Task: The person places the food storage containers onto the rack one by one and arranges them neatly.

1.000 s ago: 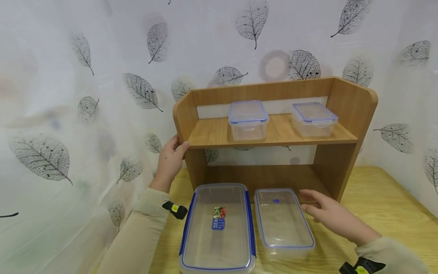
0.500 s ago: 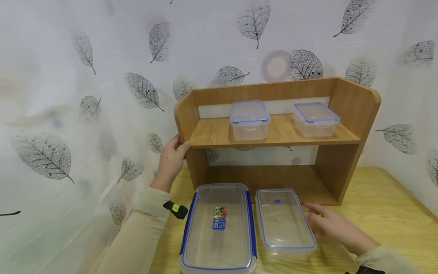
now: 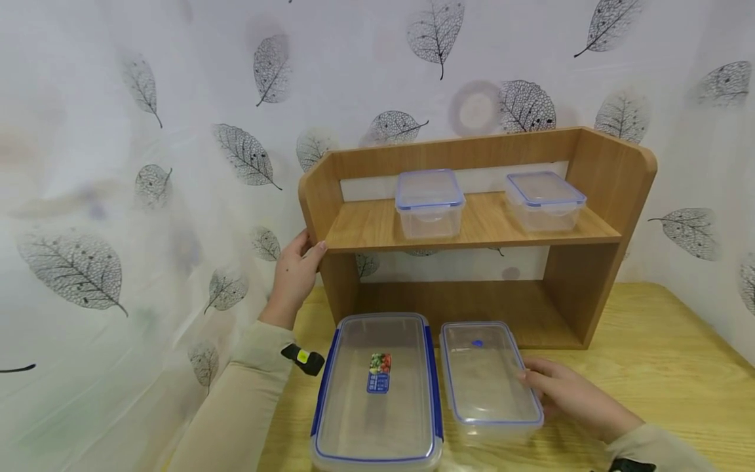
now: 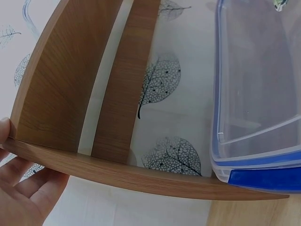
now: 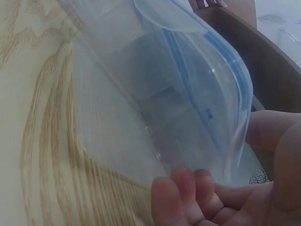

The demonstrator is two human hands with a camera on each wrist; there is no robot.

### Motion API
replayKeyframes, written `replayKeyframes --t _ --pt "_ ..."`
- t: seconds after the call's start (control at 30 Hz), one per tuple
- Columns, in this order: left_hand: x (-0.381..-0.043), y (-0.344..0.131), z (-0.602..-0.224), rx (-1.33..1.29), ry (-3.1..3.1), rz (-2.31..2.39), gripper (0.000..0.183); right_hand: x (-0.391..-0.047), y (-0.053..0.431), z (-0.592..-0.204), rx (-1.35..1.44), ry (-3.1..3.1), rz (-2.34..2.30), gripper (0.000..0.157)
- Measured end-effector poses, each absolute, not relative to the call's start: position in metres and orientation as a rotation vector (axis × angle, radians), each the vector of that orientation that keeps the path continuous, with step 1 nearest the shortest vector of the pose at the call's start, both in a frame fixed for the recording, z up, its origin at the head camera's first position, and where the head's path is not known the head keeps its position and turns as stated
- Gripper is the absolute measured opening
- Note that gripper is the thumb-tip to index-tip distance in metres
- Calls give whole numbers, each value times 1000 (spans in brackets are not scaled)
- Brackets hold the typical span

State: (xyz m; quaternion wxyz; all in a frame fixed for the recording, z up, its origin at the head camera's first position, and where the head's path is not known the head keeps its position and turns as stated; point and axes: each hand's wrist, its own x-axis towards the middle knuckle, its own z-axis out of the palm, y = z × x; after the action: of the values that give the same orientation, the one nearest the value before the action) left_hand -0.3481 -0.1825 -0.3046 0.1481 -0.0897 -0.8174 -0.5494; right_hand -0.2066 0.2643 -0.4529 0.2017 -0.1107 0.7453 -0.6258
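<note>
My left hand (image 3: 293, 272) grips the left side panel of a wooden desk shelf (image 3: 479, 244), thumb on the front edge and fingers behind it. In the left wrist view, that hand (image 4: 28, 188) wraps the panel's edge. On the table, a clear food container (image 3: 492, 377) with a light-blue lid rim lies to the right of a larger food container (image 3: 377, 393) with dark-blue clips. My right hand (image 3: 569, 393) holds the smaller one by its right side, thumb at the lid's rim. In the right wrist view its fingers (image 5: 184, 188) curl against the clear wall.
Two small clear containers with blue-rimmed lids, one in the middle (image 3: 430, 203) and one at the right (image 3: 545, 200), sit on the upper board. Both table containers stand just before the lower shelf. The wooden table (image 3: 660, 380) extends to the right; a leaf-patterned curtain hangs behind.
My right hand has come down and left from beside the shelf opening onto the right side of the smaller table container. The left hand stays on the shelf panel.
</note>
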Motion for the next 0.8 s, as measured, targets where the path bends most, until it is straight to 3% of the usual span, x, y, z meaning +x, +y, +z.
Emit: replayKeyframes --t 0.8 --pt "-345 -181 -304 -237 -2356 -1590 57 -205 262 -456 -296 2067 -1830 74"
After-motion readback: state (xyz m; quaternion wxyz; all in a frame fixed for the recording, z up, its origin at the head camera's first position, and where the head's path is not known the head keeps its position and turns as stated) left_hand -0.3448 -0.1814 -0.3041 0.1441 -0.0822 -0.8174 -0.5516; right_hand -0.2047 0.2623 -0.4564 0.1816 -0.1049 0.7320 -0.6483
